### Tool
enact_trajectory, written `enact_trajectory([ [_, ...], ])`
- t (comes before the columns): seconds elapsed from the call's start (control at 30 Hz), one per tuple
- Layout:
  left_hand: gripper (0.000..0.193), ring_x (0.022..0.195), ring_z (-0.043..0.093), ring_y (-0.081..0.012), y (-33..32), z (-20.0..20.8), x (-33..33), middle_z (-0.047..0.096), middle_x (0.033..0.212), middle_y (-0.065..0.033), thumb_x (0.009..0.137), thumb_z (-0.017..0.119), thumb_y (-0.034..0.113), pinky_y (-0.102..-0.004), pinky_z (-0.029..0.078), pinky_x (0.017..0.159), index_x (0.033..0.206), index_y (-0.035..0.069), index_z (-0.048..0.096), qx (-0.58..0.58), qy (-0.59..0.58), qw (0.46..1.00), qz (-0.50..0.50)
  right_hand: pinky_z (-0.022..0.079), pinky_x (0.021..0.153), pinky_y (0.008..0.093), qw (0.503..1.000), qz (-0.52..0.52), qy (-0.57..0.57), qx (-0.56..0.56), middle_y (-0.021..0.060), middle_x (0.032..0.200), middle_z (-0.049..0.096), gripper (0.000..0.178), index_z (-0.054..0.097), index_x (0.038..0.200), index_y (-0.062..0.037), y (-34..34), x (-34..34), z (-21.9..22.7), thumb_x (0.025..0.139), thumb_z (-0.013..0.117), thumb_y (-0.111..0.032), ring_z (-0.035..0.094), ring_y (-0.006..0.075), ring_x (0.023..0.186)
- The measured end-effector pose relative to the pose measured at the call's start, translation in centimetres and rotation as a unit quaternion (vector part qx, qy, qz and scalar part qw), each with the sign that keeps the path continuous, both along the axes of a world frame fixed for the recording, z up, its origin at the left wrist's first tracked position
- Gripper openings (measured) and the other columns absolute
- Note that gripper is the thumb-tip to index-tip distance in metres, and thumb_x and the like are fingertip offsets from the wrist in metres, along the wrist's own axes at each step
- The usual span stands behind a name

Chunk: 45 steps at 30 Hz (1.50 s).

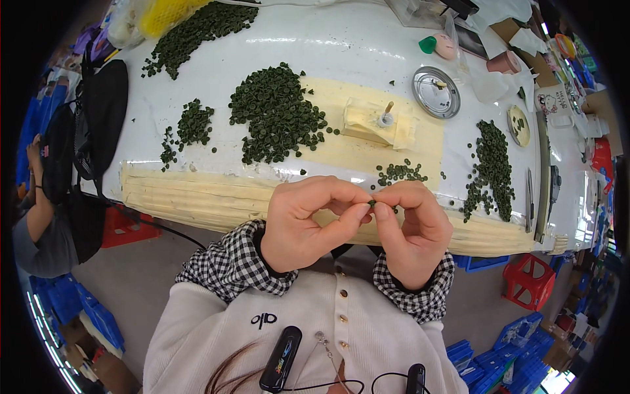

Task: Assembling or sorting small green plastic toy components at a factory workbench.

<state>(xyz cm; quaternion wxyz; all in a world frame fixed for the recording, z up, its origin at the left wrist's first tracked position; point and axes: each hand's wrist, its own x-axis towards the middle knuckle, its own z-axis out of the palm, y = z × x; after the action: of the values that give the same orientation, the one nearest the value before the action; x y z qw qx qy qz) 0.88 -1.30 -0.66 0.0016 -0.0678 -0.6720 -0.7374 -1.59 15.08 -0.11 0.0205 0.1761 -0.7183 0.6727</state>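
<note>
Near the front edge of the table, my left hand [315, 220] and my right hand [417, 230] meet fingertip to fingertip. Between their thumbs and forefingers they pinch one small dark green piece [372, 203], mostly hidden by the fingers. Just beyond my right hand lies a loose cluster of small round green pieces [400, 173]. A large heap of similar green pieces [275, 118] sits further left, beside a tape-covered block [369, 125] with a small cup and a thin stick on top.
More green pieces form a far-left heap [203, 33], a small left pile [195, 123] and a long right pile [492, 171]. A round metal dish [423, 98], a small dish [512, 133] and a slim metal tool [529, 197] lie right. Another person's arm [41, 213] shows left.
</note>
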Motion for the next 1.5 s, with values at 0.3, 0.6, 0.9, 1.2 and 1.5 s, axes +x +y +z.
enact_trajectory([
  [0.3, 0.012, 0.073, 0.065, -0.0115, 0.1, 0.0, 0.3, 0.066, 0.084, -0.0099, 0.081, 0.062, -0.001, -0.0217, 0.051, 0.065, 0.093, -0.003, 0.063, 0.032, -0.029, 0.999, 0.027, 0.046, 0.069, 0.0259, 1.0, -0.014, 0.018, 0.013, 0.0104, 0.085, 0.063, 0.013, 0.062, 0.088, 0.0035, -0.3, 0.1, -0.1, 0.076, 0.063, 0.007, 0.058, 0.017, 0.075],
  [0.6, 0.014, 0.062, 0.059, -0.0119, -4.9, 1.2, -2.3, 0.065, 0.078, -0.0098, 0.079, 0.063, -0.004, -0.0226, 0.047, 0.057, 0.092, -0.003, 0.065, -0.269, 0.12, 0.924, 0.241, 0.045, 0.069, 0.0248, 0.998, -0.058, 0.003, 0.028, 0.0108, 0.083, 0.063, 0.012, 0.063, 0.091, 0.0049, 0.5, -0.1, 0.3, 0.079, 0.059, 0.007, 0.057, 0.0154, 0.074],
  [0.9, 0.019, 0.063, 0.051, -0.0069, -9.4, 3.0, -0.6, 0.057, 0.075, -0.0028, 0.075, 0.071, 0.002, -0.0191, 0.042, 0.056, 0.091, -0.001, 0.06, -0.401, -0.034, 0.889, 0.218, 0.045, 0.064, 0.0261, 0.987, -0.019, 0.049, 0.149, 0.0099, 0.076, 0.062, 0.009, 0.063, 0.084, 0.0027, 0.2, -0.2, 1.3, 0.076, 0.064, 0.005, 0.057, 0.0177, 0.069],
  [1.2, 0.026, 0.072, 0.053, -0.0093, -9.5, 1.6, -0.8, 0.055, 0.083, -0.004, 0.073, 0.07, -0.002, -0.0203, 0.046, 0.063, 0.093, 0.0, 0.054, -0.322, -0.047, 0.937, 0.126, 0.045, 0.068, 0.0323, 0.908, 0.1, 0.237, 0.33, 0.0069, 0.081, 0.055, 0.022, 0.063, 0.088, -0.0007, -3.9, -0.5, 0.1, 0.067, 0.065, -0.003, 0.053, 0.0225, 0.076],
  [1.5, 0.016, 0.075, 0.061, -0.0156, -9.8, 1.0, -1.2, 0.059, 0.086, -0.0088, 0.078, 0.065, -0.002, -0.0244, 0.05, 0.067, 0.091, -0.003, 0.056, -0.25, 0.047, 0.95, 0.183, 0.045, 0.077, 0.0351, 0.876, 0.085, 0.293, 0.373, 0.0129, 0.1, 0.056, 0.036, 0.06, 0.103, 0.0038, -5.9, -1.1, 0.2, 0.068, 0.057, -0.002, 0.053, 0.0263, 0.089],
])
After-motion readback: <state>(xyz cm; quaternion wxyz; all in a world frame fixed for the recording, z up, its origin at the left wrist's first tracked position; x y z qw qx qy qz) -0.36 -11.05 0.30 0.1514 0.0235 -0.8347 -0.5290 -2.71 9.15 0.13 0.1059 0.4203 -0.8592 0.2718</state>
